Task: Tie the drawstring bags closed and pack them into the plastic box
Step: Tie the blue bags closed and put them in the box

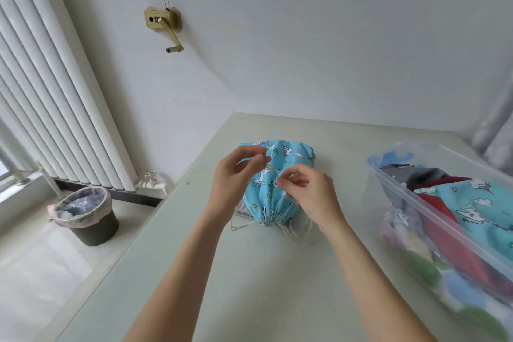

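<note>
**Tying in hand on the blue bag, box already part filled**

A blue drawstring bag [277, 183] printed with white clouds and unicorns lies on the pale worktop [222, 272], its gathered mouth toward the person and its bottom toward the wall. The mouth looks cinched, and loops of cream cord [288, 233] trail loose on the worktop just below it. A grey piece of fabric [241, 209] shows from under the bag's left edge.

Both hands hover above the bag. The left hand [236, 175] has thumb and forefinger pinched on a thin cord end; the right hand [308, 191] has its fingers curled, fingertips drawn together as if pinching the other end, though the cord there is too fine to make out for certain. The hands are near each other but apart.

To the right stands the clear plastic box [402, 191], well apart from the bag being worked. It already holds several fabric items, among them another blue cloud-print bag [472, 208] and something red [444, 203]; whether those are tied cannot be told.

As a judgement: the bag is drawn shut but the knot is not yet finished, so tying remains, then moving it into the box. No further untied bags are visible on the worktop.
</note>
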Demonstrator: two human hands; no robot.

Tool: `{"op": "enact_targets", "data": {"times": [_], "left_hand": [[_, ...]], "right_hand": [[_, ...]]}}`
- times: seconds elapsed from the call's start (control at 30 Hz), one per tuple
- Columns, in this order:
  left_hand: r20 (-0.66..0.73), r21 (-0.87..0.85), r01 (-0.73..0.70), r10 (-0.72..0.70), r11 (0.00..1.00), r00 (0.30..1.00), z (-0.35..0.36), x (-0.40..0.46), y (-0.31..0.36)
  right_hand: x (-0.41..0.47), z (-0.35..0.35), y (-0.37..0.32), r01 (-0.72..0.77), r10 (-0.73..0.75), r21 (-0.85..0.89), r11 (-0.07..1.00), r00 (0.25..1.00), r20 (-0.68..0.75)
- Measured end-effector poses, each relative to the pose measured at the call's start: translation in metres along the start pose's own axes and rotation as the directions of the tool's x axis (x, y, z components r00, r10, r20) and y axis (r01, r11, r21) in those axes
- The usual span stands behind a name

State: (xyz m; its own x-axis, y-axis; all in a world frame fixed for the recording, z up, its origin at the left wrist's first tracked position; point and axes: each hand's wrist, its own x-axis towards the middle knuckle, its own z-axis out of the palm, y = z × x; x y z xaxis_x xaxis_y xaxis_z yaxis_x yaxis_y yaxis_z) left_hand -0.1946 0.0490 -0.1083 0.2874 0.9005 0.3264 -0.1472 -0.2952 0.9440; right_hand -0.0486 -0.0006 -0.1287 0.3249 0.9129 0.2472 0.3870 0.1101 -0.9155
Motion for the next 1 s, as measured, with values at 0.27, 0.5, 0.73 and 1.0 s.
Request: {"op": "enact_targets", "data": {"times": [0.27,0.5,0.73,1.0], "left_hand": [[0.342,-0.002,0.083,-0.077,0.997,0.937,0.005,0.009,-0.006],[0.285,0.488,-0.048,-0.107,0.871,0.952,-0.029,0.021,-0.017],[0.351,0.367,-0.116,-0.022,0.923,0.936,-0.016,0.016,-0.012],[0.432,0.487,-0.044,-0.197,0.873,0.880,-0.005,0.012,-0.020]], "right_hand": [[-0.004,0.033,0.005,-0.188,0.127,0.268,0.945,0.965,0.231],[0.002,0.012,0.004,-0.181,0.133,0.353,0.918,0.979,0.155],[0.007,-0.009,0.001,-0.086,0.057,0.300,0.950,0.993,0.105],[0.006,-0.027,-0.008,-0.005,-0.086,0.438,0.899,0.979,0.186]]}}
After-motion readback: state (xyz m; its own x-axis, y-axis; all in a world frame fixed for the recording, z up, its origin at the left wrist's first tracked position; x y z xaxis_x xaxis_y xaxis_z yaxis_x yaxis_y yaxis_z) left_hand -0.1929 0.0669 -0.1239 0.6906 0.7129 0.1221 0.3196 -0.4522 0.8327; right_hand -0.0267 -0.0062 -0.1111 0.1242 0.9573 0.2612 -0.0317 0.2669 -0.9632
